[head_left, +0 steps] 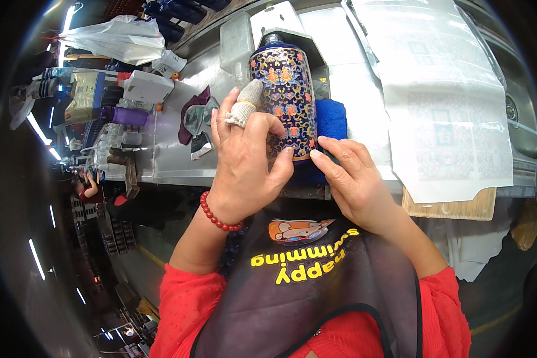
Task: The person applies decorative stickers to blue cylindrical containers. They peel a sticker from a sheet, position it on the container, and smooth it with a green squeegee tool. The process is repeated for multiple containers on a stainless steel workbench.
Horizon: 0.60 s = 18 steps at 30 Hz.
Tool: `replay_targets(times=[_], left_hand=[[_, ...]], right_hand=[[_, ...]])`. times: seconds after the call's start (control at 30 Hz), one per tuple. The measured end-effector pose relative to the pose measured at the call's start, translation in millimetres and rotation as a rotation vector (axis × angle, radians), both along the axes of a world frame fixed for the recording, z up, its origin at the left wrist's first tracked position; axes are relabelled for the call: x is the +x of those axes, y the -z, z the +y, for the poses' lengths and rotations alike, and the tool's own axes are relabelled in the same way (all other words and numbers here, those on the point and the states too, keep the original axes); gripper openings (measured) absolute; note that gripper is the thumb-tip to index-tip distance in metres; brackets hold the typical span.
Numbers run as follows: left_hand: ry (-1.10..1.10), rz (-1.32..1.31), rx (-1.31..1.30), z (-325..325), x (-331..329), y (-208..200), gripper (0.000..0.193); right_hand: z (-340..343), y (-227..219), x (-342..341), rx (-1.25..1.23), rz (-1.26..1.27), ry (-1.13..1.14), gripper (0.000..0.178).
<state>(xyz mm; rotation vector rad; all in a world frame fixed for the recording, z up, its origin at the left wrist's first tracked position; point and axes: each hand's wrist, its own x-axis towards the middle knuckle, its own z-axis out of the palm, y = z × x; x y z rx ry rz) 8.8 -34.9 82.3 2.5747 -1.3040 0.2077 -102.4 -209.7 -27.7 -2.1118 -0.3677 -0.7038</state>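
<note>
A dark blue bottle (287,95) lies in front of me, its neck pointing away, covered in a colourful floral pattern. My left hand (241,158) is over its left side with fingers apart; the thumb and curled index finger touch the patterned surface near the base. One left finger wears a grey knitted finger cover (244,102), and a red bead bracelet (219,216) circles that wrist. At the bottle's lower right edge, my right hand (355,182) rests its outstretched fingertips; its other fingers are partly hidden. A blue cloth (331,119) sits right beside the bottle.
Patterned translucent sheets (447,107) lie at right over a wooden board (459,204). Behind the bottle stand a clear plastic container (235,45) and a white box (277,18). Crumpled dark scraps (198,119) lie left on the metal table (168,137). Another person (89,186) is far left.
</note>
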Motion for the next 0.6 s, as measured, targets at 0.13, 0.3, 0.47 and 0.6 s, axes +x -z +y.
replay_targets(times=[0.13,0.3,0.47,0.6], left_hand=[[0.005,0.011,0.009,-0.4,1.0,0.5,0.036],[0.016,0.021,-0.004,-0.3,2.9,0.0,0.039],[0.030,0.034,0.009,1.1,4.7,-1.1,0.040],[0.050,0.056,-0.003,1.2,7.2,-2.3,0.041]], right_hand=[[0.0,0.3,0.7,0.004,-0.005,-0.003,0.053],[-0.6,0.3,1.3,0.009,-0.007,-0.007,0.053],[-1.3,0.2,1.5,0.010,-0.007,-0.012,0.053],[-1.2,0.0,1.7,0.011,-0.005,-0.011,0.052]])
